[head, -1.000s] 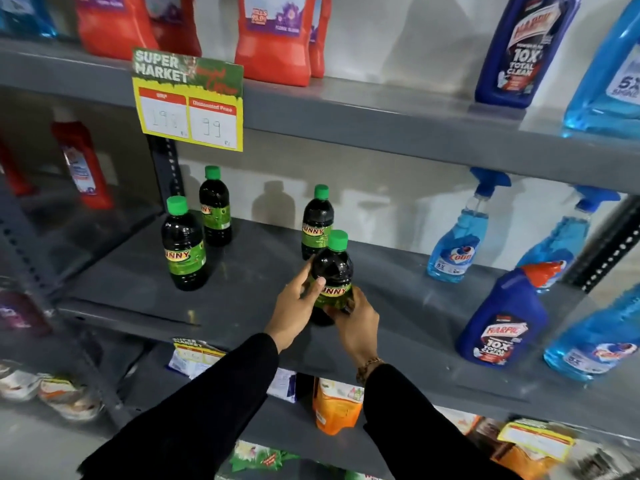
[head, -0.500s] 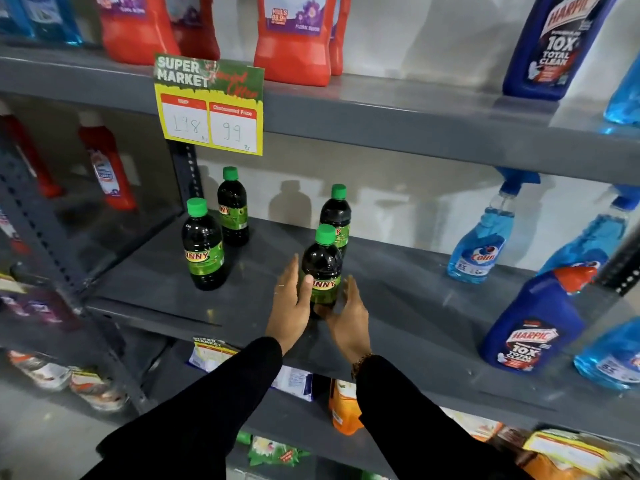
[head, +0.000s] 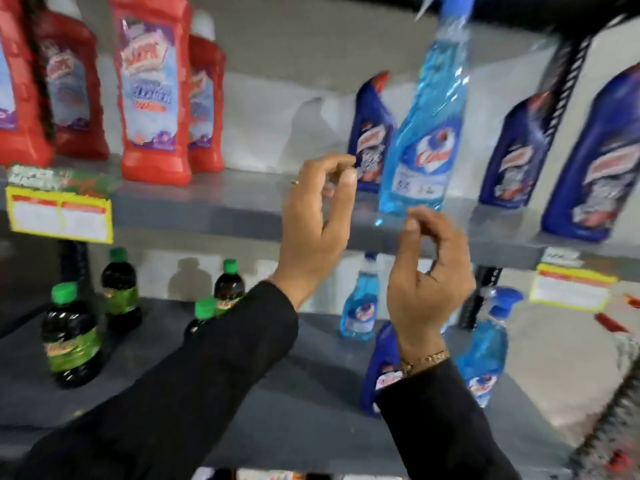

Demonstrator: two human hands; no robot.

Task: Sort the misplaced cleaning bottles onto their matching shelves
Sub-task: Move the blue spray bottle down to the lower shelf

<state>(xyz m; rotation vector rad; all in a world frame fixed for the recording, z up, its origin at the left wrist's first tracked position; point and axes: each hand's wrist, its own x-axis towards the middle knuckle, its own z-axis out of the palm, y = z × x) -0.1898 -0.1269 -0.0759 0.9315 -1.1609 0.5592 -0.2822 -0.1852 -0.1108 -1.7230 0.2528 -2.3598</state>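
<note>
My left hand [head: 315, 220] and my right hand [head: 426, 282] are raised in front of the upper shelf [head: 207, 209], fingers loosely curled and holding nothing. Just beyond them a light blue spray bottle [head: 426, 133] stands on that shelf among dark blue toilet-cleaner bottles [head: 516, 150]; neither hand touches it. On the lower shelf [head: 311, 393] a dark blue bottle [head: 381, 368] stands between light blue spray bottles [head: 360, 303], partly hidden by my right wrist. Several dark bottles with green caps [head: 71, 337] stand at the lower left.
Red cleaner bottles [head: 156, 95] fill the upper shelf's left side. Yellow price tags [head: 60, 213] hang from the upper shelf's edge, another [head: 571, 289] at the right. A perforated black upright [head: 568, 81] runs behind the blue bottles. The picture is motion-blurred.
Both hands let go of the green-capped dark bottle, which stays on the lower shelf, and rose to the upper shelf. The view tilted up and to the right.
</note>
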